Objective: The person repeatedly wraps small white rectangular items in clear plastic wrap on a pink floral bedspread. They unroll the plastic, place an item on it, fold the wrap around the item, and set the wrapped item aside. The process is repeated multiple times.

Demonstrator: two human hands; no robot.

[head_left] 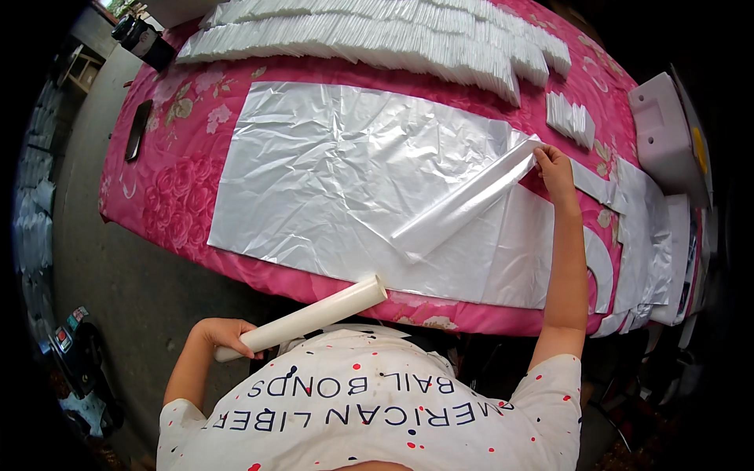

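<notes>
A wide stack of silvery-white plastic sheets or bags [314,165] lies flat and crinkled across the table in front of me. At its right side, my right hand [556,169] pinches the corner of a folded flap of plastic film [471,192], lifted aslant over the stack. My left hand [224,334] is wrapped round the lower end of a cream-coloured tube [314,315]. The tube slants up to the right, off the table's near edge, its hollow far end by the front edge of the plastic.
Rows of folded white plastic bundles [377,35] line the far side, with a smaller bundle [570,120] at right. A phone [139,130] and dark cup [144,43] sit left on the pink flowered cloth [177,204]. Loose plastic pieces [640,228] and a white box [667,133] stand right.
</notes>
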